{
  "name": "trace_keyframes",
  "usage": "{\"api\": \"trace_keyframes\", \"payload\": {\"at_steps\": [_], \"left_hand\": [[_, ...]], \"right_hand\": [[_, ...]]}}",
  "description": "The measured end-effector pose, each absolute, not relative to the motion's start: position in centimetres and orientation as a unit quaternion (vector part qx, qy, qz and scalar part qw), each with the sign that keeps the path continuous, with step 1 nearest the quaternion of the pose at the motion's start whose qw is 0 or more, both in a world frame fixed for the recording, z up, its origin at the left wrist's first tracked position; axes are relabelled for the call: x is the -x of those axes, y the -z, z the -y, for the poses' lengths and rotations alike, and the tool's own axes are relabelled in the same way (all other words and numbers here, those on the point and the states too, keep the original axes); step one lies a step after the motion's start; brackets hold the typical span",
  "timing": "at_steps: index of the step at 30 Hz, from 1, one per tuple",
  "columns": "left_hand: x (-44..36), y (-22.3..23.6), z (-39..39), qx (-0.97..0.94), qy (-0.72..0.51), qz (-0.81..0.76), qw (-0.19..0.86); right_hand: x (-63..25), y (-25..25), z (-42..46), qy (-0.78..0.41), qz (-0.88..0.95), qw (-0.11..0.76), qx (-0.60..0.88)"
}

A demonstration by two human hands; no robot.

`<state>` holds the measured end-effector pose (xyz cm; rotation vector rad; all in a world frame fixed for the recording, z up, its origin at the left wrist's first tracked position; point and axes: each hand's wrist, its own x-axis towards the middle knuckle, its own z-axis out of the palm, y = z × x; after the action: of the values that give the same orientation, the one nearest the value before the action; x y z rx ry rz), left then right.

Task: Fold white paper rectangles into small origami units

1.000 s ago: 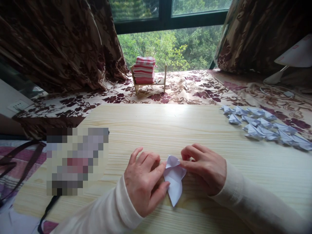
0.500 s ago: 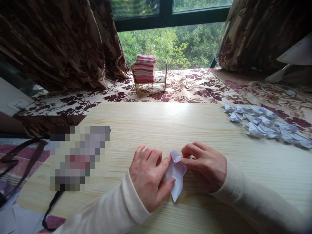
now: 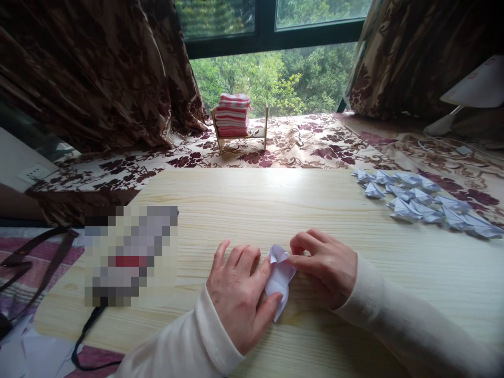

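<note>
A small piece of folded white paper (image 3: pixel 279 281) lies on the pale wooden table, with a creased flap standing at its far end. My left hand (image 3: pixel 238 296) lies along its left side, thumb across the lower part and index finger at the flap, pinning it. From the right, my right hand (image 3: pixel 326 266) has its index finger and thumb closed at the flap's right edge. Its other fingers are curled, and its thumb is mostly hidden. At the table's far right corner sit several folded white paper pieces (image 3: pixel 419 197) of similar make.
A blurred-out object with a black cord (image 3: pixel 86 328) lies at the left of the wooden table (image 3: pixel 244 205). Loose white paper sheets (image 3: pixel 37 352) rest on striped cloth at lower left. On the floral ledge stand a small rack of striped cloths (image 3: pixel 233 115) and a lamp (image 3: pixel 472 86).
The far flap of the paper has spread wider and now shows a pointed fold. Both hands keep hold of the paper. The whole view has shifted slightly.
</note>
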<state>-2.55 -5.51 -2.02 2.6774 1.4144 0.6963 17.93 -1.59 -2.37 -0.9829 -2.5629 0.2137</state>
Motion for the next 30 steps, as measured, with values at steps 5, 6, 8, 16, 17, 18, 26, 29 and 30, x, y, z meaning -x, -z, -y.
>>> {"api": "trace_keyframes", "payload": {"at_steps": [5,6,8,16,17,18,26,29,30], "left_hand": [[1.8,2.4,7.2,-0.846,-0.271,-0.459,-0.013],[1.6,2.5,7.6,-0.842,-0.28,-0.462,-0.014],[1.0,2.7,8.3,-0.831,-0.283,-0.479,-0.009],[-0.8,3.3,8.5,-0.822,-0.217,-0.526,-0.033],[-0.9,3.4,8.5,-0.821,-0.212,-0.528,-0.036],[-0.9,3.4,8.4,-0.822,-0.207,-0.529,-0.038],[-0.8,3.4,8.7,-0.823,-0.195,-0.531,-0.046],[-0.8,3.3,8.6,-0.823,-0.202,-0.529,-0.043],[-0.9,3.2,8.6,-0.822,-0.206,-0.53,-0.039]], "right_hand": [[-17.9,2.4,1.6,-0.081,0.909,0.202,0.356],[-17.9,2.4,1.7,-0.083,0.908,0.205,0.357],[-17.9,2.4,1.7,-0.089,0.906,0.21,0.356],[-18.1,2.5,1.5,-0.1,0.907,0.21,0.35],[-18.2,2.5,1.4,-0.103,0.907,0.215,0.346],[-18.2,2.5,1.4,-0.106,0.906,0.226,0.341],[-16.8,1.9,1.4,-0.041,0.845,0.349,0.402],[-16.0,2.2,1.1,-0.026,0.843,0.325,0.429],[-15.8,2.3,1.0,-0.029,0.847,0.319,0.425]]}}
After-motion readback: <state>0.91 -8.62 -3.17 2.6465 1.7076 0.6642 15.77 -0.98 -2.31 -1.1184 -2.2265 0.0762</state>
